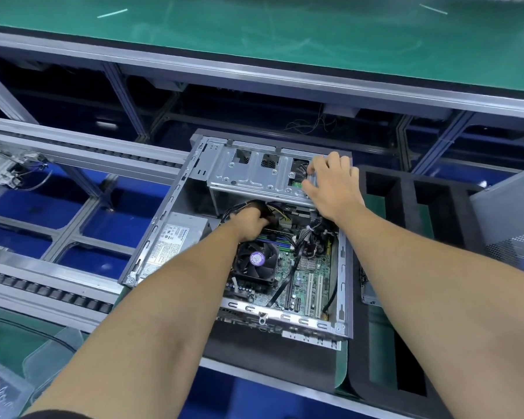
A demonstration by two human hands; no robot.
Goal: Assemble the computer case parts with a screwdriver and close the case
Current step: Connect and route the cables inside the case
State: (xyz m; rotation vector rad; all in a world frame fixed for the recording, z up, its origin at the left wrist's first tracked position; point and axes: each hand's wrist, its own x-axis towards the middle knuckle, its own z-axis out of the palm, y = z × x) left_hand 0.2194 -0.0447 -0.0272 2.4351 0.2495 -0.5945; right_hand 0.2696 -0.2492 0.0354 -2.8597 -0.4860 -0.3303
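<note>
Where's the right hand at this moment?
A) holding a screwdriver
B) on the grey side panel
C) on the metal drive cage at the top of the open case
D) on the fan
C: the right hand rests on the right end of the drive cage, fingers curled at its edge; no screwdriver shows.

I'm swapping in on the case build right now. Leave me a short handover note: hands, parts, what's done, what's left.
Left hand: inside the open grey metal computer case, gripping the black cable bundle under the drive cage.
Right hand: fingers curled over the right end of the silver metal drive cage.
Done: green motherboard, black cooler fan and silver power supply sit inside.
Left: cables, screws, closing. Grey perforated side panel lies at right; no screwdriver in view.
</note>
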